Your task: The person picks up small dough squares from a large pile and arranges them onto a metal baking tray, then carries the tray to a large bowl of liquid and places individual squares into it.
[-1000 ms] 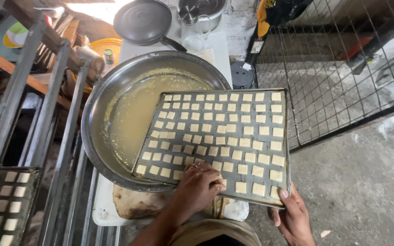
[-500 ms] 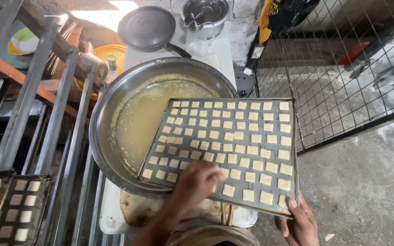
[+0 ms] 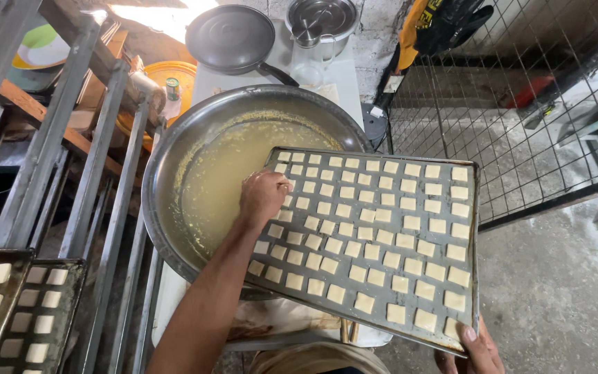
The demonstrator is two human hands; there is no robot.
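A dark metal baking tray (image 3: 475, 228) carries rows of small pale dough squares (image 3: 382, 239) and rests tilted over a large steel basin (image 3: 167, 166) of yellowish liquid. My right hand (image 3: 475, 346) grips the tray's near right corner, thumb on the rim. My left hand (image 3: 263, 197) reaches across to the tray's far left part. Its fingers are curled down onto the squares there. Whether it pinches one is hidden under the knuckles.
A steel rack (image 3: 98, 159) stands to the left, with another tray of squares (image 3: 8, 312) at the lower left. Beyond the basin sit a black pan (image 3: 230, 38), a steel pot (image 3: 323, 21) and an orange container (image 3: 167, 76). A wire mesh panel (image 3: 520, 125) stands to the right.
My left hand has moved from the tray's near edge up to its far left part. The right hand still holds the near right corner.
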